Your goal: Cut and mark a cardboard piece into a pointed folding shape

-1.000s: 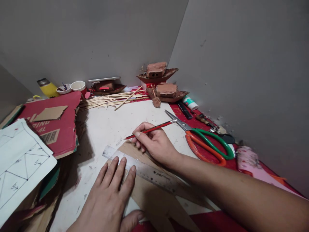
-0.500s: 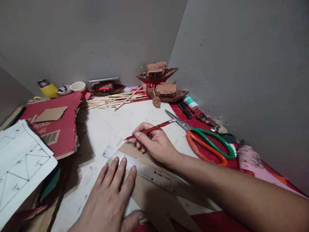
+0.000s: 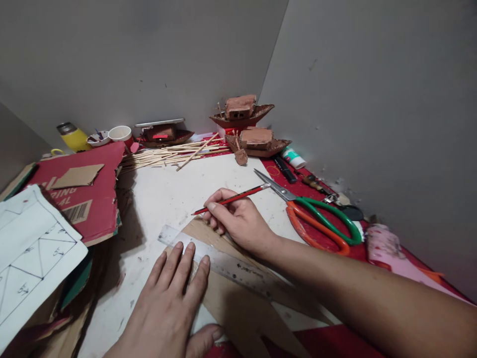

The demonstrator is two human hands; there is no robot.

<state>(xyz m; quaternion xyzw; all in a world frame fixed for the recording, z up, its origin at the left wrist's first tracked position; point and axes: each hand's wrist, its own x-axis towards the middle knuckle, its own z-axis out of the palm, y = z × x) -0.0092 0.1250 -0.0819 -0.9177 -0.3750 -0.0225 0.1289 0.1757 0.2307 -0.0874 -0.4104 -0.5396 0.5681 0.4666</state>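
My left hand (image 3: 169,298) lies flat with fingers spread, its fingertips pressing on a clear ruler (image 3: 219,263). Under the ruler is a piece of brown cardboard (image 3: 238,308), partly hidden by my hands and forearm. My right hand (image 3: 242,221) is closed round a red and black pencil (image 3: 238,197), just beyond the ruler. The pencil points left, its tip near the cardboard's far corner; whether it touches anything I cannot tell. Right of that hand lie large scissors (image 3: 320,219) with green and orange handles, blades parted slightly.
Red printed cardboard (image 3: 97,174) and a sheet with a drawn truss (image 3: 40,243) are stacked at the left. Thin wooden sticks (image 3: 167,155) and brown model boats (image 3: 257,141) line the back. A yellow bottle (image 3: 76,139), a paper cup (image 3: 121,134) and a black marker (image 3: 285,170) stand or lie around.
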